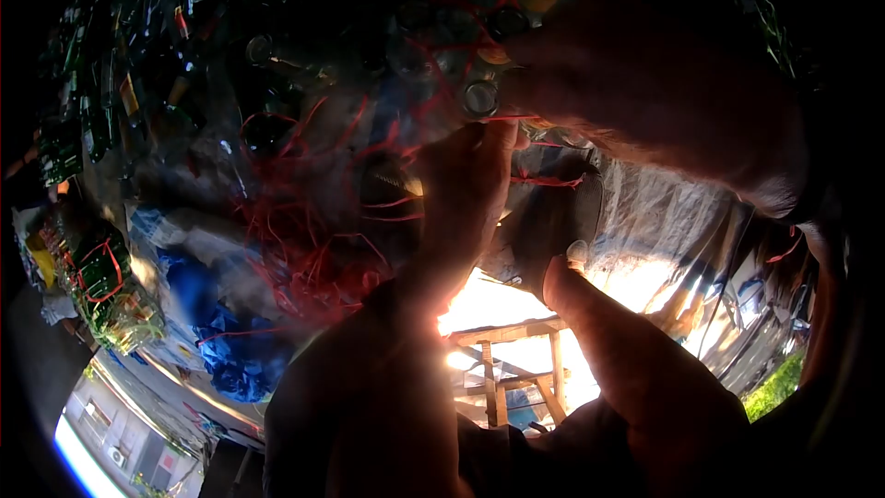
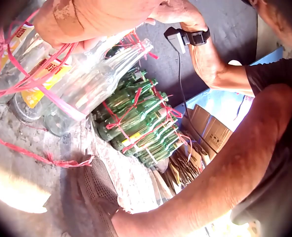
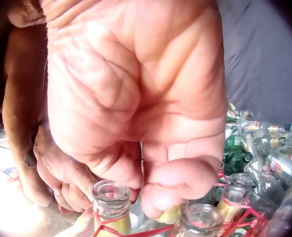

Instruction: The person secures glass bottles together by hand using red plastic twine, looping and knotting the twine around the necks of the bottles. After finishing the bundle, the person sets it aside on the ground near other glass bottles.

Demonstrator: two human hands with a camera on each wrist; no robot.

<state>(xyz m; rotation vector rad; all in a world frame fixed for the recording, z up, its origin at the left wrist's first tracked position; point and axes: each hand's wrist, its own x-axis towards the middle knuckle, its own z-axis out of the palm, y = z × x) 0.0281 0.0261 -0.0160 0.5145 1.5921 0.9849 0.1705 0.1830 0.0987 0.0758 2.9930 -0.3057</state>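
Clear glass bottles (image 2: 89, 94) with yellow labels stand bundled in red string (image 2: 62, 101). My left hand (image 2: 99, 19) has its fingers curled at the string, which runs out from under them; in the head view this hand (image 1: 466, 189) is just below the bottle mouths (image 1: 480, 98). My right hand (image 3: 141, 94) curls its fingers round a bottle neck whose yellow label (image 3: 169, 215) shows below them; its mouth is hidden. Open bottle mouths (image 3: 111, 191) stand on both sides of these fingers. In the dark head view, my right hand (image 1: 645, 92) reaches in from the right.
Green bottles (image 2: 136, 118) tied with red string stand beside a shoe (image 2: 99, 185), with flattened cardboard (image 2: 205, 128) behind. Loose bottles (image 3: 264, 143) are piled at the right. A wooden stool (image 1: 507, 332), blue plastic (image 1: 240, 350) and tangled red string (image 1: 313, 267) lie lower in the head view.
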